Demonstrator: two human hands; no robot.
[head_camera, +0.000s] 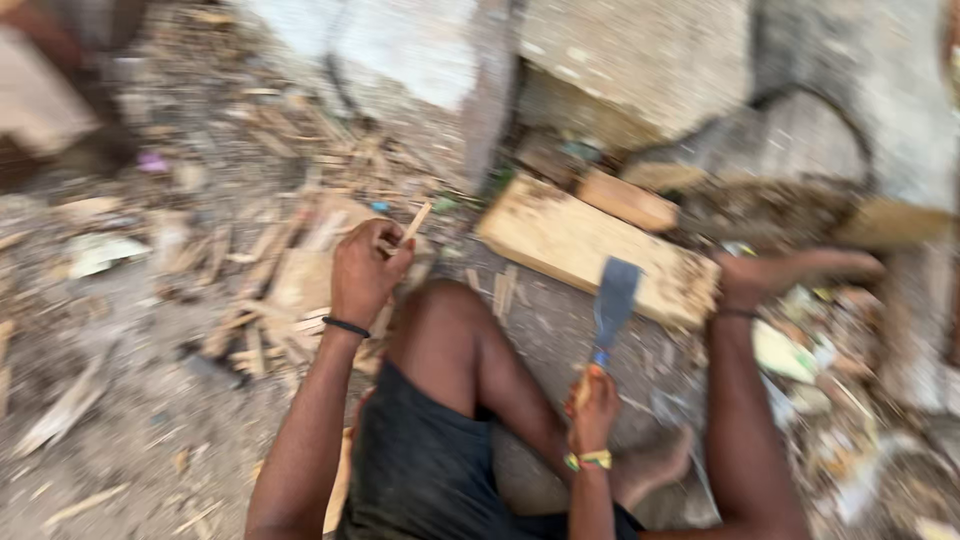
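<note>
Gripping a broad-bladed knife (612, 305) by its handle, the right hand (592, 408) holds it blade-up, while the left hand (365, 270) pinches a thin wood strip (414, 224) clear of the knee.

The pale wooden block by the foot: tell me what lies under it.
The wooden block rests on grey ground strewn with wood scraps. A foot touches its right end. The cleaver in the right hand overlaps its near edge. Directly beneath is hidden.
</note>
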